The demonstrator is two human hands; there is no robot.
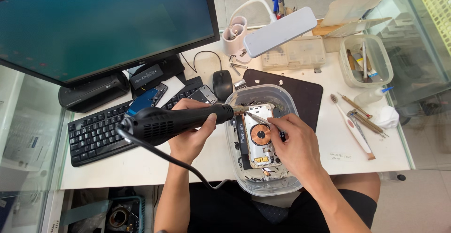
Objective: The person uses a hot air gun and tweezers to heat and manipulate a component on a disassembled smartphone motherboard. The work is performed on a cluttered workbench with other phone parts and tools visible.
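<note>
Between the two hands, an opened phone point(260, 136) is lying back-up inside a clear tub point(287, 184) on the tabletop point(347, 143), its copper coil point(260, 134) showing. The left hand point(190, 136) is gripping a black heat gun point(174, 119) around the barrel, nozzle aiming at the phone's top edge. The right hand point(296, 143) is pinching tweezers point(256, 117), tips meeting the phone near that nozzle. The phone is looking light and stiff but fragile: bare boards and a thin coil, best held by its frame edges, not the middle. The gun is looking bulkier, with a trailing cord point(164, 157) tugging at it, and its metal tip is likely hot, so the grip belongs on the black body. Hard calls now: the right hand is covering the phone's right side, what the tweezers are nipping is too small to tell, and bits in the tub below the hands are a blur.
</note>
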